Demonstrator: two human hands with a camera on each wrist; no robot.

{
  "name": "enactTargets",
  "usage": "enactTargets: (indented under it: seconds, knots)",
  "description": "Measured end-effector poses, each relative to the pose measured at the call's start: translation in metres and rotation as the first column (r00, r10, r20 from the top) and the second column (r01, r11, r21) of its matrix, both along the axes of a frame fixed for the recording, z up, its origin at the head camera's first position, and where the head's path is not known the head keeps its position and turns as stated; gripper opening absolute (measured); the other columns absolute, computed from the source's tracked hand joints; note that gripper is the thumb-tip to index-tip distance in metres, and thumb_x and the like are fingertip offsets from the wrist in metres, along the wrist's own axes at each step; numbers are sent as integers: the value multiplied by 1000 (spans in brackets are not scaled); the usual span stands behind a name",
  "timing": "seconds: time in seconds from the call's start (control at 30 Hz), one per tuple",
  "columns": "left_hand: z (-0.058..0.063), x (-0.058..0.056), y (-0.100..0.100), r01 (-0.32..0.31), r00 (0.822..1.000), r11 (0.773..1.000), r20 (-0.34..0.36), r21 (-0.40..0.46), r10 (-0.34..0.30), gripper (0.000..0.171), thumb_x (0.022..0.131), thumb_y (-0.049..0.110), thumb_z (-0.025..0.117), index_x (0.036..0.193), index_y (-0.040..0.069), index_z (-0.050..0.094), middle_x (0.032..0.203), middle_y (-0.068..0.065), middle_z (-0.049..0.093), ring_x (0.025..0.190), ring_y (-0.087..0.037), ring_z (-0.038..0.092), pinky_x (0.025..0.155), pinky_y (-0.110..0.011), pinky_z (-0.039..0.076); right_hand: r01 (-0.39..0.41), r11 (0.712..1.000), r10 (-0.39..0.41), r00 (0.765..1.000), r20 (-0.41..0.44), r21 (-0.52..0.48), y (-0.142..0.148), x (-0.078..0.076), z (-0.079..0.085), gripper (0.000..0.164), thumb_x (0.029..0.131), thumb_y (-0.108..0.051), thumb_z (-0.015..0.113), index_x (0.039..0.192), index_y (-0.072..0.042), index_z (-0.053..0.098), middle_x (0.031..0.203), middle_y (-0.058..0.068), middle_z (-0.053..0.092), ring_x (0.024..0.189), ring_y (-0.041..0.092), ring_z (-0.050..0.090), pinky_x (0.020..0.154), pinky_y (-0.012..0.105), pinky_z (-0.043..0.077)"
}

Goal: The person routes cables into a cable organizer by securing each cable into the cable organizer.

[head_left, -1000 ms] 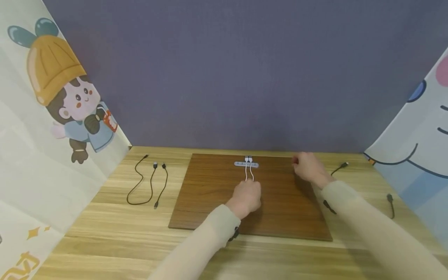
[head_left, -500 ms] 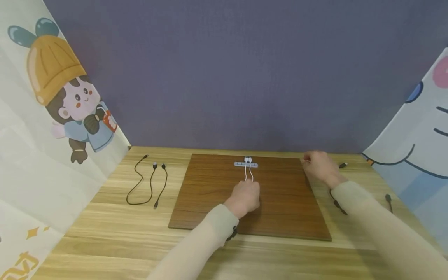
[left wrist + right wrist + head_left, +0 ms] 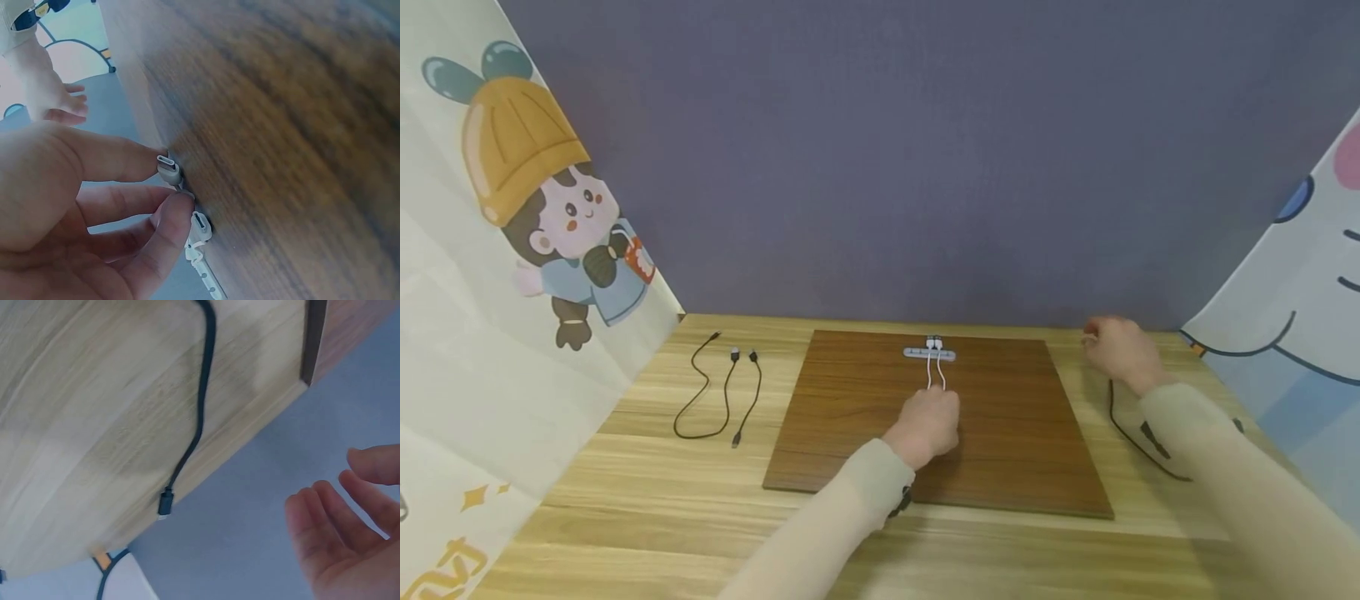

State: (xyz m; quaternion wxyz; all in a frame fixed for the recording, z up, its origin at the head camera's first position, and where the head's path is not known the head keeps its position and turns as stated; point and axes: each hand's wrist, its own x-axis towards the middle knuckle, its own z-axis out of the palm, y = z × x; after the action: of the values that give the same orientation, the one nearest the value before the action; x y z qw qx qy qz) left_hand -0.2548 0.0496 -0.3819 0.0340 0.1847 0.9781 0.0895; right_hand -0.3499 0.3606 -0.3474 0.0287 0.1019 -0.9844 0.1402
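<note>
On the brown board point(image 3: 1000, 433), my left hand point(image 3: 925, 422) pinches the white charging cables point(image 3: 942, 375), which run down to it from a pale cable clip point(image 3: 917, 353). The left wrist view has a white USB-C plug point(image 3: 169, 170) at my fingertips, with a second white plug point(image 3: 200, 228) just beyond them and the slotted clip point(image 3: 209, 278) further along. My right hand point(image 3: 1122, 354) hovers right of the board's far corner, fingers loosely bent and nothing in them. Under it lies a black cable point(image 3: 1123, 429), whose small plug point(image 3: 165, 503) shows in the right wrist view.
Black USB cables point(image 3: 700, 435) lie on the light wood table point(image 3: 625, 508) left of the board. Another black plug point(image 3: 1238, 425) is partly behind the right sleeve. A grey-blue panel point(image 3: 880, 167) stands along the back edge, with cartoon-printed sheets point(image 3: 445, 333) at the sides.
My right hand has moved right, off the board's far right corner and over the bare table beside it. My left hand stays in place with the white cables.
</note>
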Motion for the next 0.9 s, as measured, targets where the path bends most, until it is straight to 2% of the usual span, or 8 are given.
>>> enactTargets:
  seconds: [0.23, 0.47, 0.7, 0.9]
  knots:
    - [0, 0, -1, -3, 1000, 1000, 2, -3, 3, 7, 84, 6, 77, 81, 8, 70, 87, -8, 68, 67, -17, 58, 58, -31, 52, 54, 997, -54, 999, 2, -49, 17, -9, -4, 52, 103, -22, 47, 142, 12, 45, 139, 42, 44, 125, 62, 42, 101, 73, 34]
    - [1, -1, 1, -7, 1000, 1000, 13, -6, 7, 10, 83, 6, 77, 78, 9, 69, 84, -7, 67, 66, -16, 57, 59, -30, 52, 72, 994, -72, 997, 8, -85, 37, -18, -15, 58, 104, -26, 47, 145, 14, 38, 143, 44, 36, 130, 65, 32, 105, 74, 28]
    - [2, -5, 6, -12, 1000, 1000, 3, -7, 12, 9, 82, 5, 76, 78, 8, 70, 82, -8, 68, 66, -18, 59, 59, -30, 53, 94, 994, -87, 987, 135, -51, 57, -26, -15, 77, 106, -40, 40, 150, 18, 15, 147, 49, 20, 132, 68, 22, 107, 74, 22]
    - [3, -9, 10, -27, 1000, 1000, -11, -15, 27, 8, 83, 4, 76, 79, 8, 71, 84, -8, 69, 68, -19, 61, 58, -31, 54, 75, 997, -81, 964, 251, 32, 66, -33, -10, 90, 105, -55, 32, 151, 17, 3, 144, 51, 20, 124, 72, 32, 98, 77, 33]
